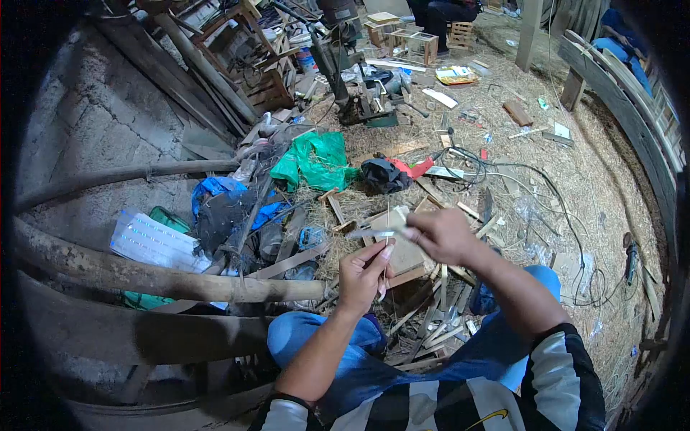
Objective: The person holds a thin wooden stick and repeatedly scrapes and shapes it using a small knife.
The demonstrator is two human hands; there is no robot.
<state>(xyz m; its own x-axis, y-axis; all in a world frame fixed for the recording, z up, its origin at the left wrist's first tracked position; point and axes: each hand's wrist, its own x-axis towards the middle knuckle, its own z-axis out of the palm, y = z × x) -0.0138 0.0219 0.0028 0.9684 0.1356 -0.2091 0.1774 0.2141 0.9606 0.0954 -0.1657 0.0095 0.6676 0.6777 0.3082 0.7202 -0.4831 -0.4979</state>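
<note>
My left hand [363, 276] is in front of my lap, its thumb and fingers pinched on a thin, pale strip [389, 253] that stands roughly upright. My right hand [447, 233] is closed on a knife, slightly to the right and above. The knife's blade [368, 233] points left and lies across the strip, just over my left fingertips. A pale, blocky piece [397, 217] shows beside my right fingers; I cannot tell whether it is part of the knife. Under my hands sits a light wooden board [402, 255].
Wood offcuts [438, 334] litter the floor between my legs. A green plastic bag [316, 159], a red power tool [413, 169] and cables [528, 169] lie ahead. A bamboo pole [172, 276] runs along my left. A drill-press-like machine [341, 79] stands further off; other people sit beyond.
</note>
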